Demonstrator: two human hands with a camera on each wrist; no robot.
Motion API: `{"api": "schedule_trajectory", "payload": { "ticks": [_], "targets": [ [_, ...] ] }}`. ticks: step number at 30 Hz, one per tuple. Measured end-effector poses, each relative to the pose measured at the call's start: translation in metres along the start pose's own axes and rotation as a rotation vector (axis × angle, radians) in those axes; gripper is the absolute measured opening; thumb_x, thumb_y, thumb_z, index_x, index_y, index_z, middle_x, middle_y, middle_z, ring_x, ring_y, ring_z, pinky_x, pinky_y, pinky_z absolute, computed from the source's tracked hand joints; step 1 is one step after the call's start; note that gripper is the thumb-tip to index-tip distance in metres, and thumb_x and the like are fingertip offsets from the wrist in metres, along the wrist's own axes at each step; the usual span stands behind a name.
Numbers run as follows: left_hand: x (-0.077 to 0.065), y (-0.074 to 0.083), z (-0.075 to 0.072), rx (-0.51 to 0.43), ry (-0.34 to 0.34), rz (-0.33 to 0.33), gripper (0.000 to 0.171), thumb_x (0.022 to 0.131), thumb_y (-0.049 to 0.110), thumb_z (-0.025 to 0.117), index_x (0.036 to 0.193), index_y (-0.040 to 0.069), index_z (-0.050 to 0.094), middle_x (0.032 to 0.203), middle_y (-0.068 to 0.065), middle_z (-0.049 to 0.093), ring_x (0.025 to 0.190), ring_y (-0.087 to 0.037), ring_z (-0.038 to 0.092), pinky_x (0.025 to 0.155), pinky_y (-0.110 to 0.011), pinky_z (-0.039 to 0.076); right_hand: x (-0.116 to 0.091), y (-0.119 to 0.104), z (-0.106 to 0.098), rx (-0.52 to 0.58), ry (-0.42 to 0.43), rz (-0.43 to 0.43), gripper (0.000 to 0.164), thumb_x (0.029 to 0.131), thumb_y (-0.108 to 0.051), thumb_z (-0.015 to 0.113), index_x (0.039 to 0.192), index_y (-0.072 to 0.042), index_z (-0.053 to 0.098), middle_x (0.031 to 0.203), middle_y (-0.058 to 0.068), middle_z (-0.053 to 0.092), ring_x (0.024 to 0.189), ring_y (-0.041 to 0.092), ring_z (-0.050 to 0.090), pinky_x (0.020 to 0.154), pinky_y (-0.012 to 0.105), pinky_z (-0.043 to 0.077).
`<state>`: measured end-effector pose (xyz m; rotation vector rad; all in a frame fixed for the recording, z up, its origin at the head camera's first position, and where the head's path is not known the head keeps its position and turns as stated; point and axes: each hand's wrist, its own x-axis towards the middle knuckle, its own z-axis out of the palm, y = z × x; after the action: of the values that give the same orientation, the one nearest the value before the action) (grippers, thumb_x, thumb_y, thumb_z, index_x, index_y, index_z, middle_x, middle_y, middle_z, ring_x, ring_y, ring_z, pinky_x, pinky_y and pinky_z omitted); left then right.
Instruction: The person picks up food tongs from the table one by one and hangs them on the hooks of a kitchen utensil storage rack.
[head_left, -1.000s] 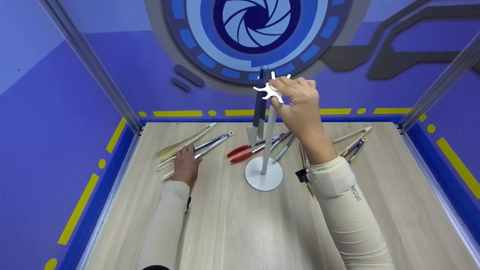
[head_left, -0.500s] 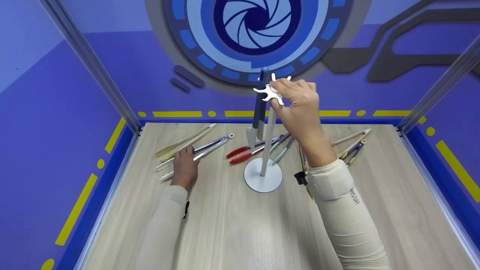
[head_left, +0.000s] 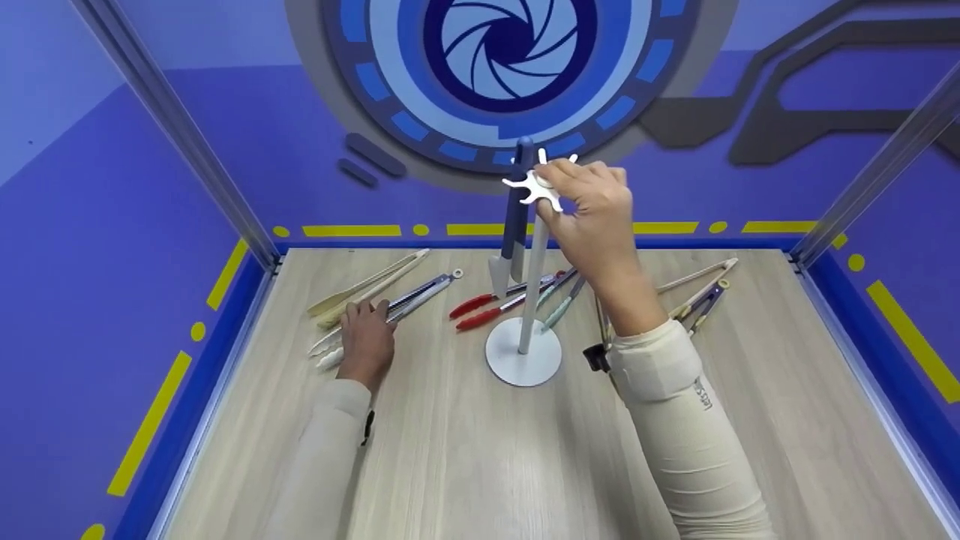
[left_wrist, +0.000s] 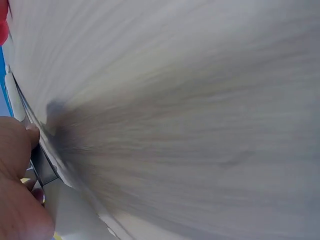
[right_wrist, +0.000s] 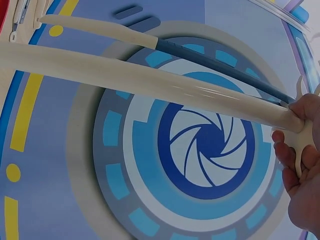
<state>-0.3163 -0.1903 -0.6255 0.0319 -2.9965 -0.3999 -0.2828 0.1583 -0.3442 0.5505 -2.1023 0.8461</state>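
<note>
My left hand [head_left: 367, 337] grips a pair of metal tongs [head_left: 429, 289] with white scalloped tips, lying at the left of the table. In the left wrist view the thumb and fingers of the left hand [left_wrist: 20, 175] close around the tongs; their far part is hidden. With thumb and fingers, my right hand [head_left: 592, 210] holds the white hooked top [head_left: 534, 191] of an upright stand [head_left: 532, 285]. A blue-handled utensil [head_left: 516, 217] with pale grey ends hangs from a hook. The right wrist view shows its handle [right_wrist: 220, 67] beside the stand's pole [right_wrist: 150, 87].
Wooden tongs [head_left: 375, 283] lie behind the left hand. Red-tipped tongs [head_left: 480, 319] and mint-tipped tongs [head_left: 562, 304] lie behind the stand's round base [head_left: 523, 367]. More tongs [head_left: 709, 306] lie at the right, partly behind the right arm. Blue panels [head_left: 150, 225] wall the table [head_left: 480, 465].
The white tips of the left hand's tongs have come closer together. My right hand stays on the stand's top, and the hanging utensil has not moved; the view shifts slightly.
</note>
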Motion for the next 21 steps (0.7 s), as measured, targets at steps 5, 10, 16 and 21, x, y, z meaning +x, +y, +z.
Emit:
{"api": "schedule_trajectory", "payload": {
  "ticks": [5, 10, 16, 21],
  "targets": [
    [-0.003, -0.001, -0.001, 0.035, -0.009, -0.035, 0.050, 0.106, 0.034, 0.065, 0.151, 0.016, 0.057, 0.136, -0.018, 0.062, 0.125, -0.041, 0.048, 0.099, -0.054, 0.037, 0.000, -0.001, 0.001, 0.014, 0.003, -0.009, 0.026, 0.093, -0.012, 0.074, 0.117, -0.009, 0.083, 0.118, 0.011, 0.082, 0.090, 0.035, 0.066, 0.088, 0.045, 0.039],
    [-0.006, 0.001, -0.005, -0.023, 0.000, -0.039, 0.053, 0.107, 0.036, 0.062, 0.156, 0.018, 0.053, 0.140, -0.019, 0.060, 0.136, -0.043, 0.045, 0.109, -0.059, 0.034, 0.000, 0.001, 0.000, 0.013, 0.014, -0.012, 0.025, 0.093, -0.013, 0.073, 0.116, -0.009, 0.083, 0.117, 0.011, 0.083, 0.089, 0.035, 0.065, 0.087, 0.045, 0.039],
    [-0.010, 0.002, -0.012, -0.105, 0.009, -0.026, 0.055, 0.108, 0.033, 0.058, 0.159, 0.013, 0.049, 0.141, -0.023, 0.056, 0.136, -0.044, 0.047, 0.111, -0.059, 0.033, -0.001, 0.002, -0.001, 0.015, 0.012, -0.019, 0.027, 0.093, -0.016, 0.071, 0.116, -0.009, 0.083, 0.118, 0.012, 0.082, 0.089, 0.036, 0.066, 0.087, 0.047, 0.040],
    [-0.018, 0.008, -0.022, -0.284, 0.067, 0.015, 0.054, 0.111, 0.031, 0.055, 0.159, 0.008, 0.048, 0.144, -0.023, 0.051, 0.132, -0.046, 0.053, 0.113, -0.058, 0.041, 0.000, 0.004, -0.001, 0.017, 0.012, -0.019, 0.027, 0.094, -0.018, 0.071, 0.116, -0.009, 0.083, 0.118, 0.011, 0.082, 0.089, 0.036, 0.066, 0.088, 0.046, 0.040]
  ]
}}
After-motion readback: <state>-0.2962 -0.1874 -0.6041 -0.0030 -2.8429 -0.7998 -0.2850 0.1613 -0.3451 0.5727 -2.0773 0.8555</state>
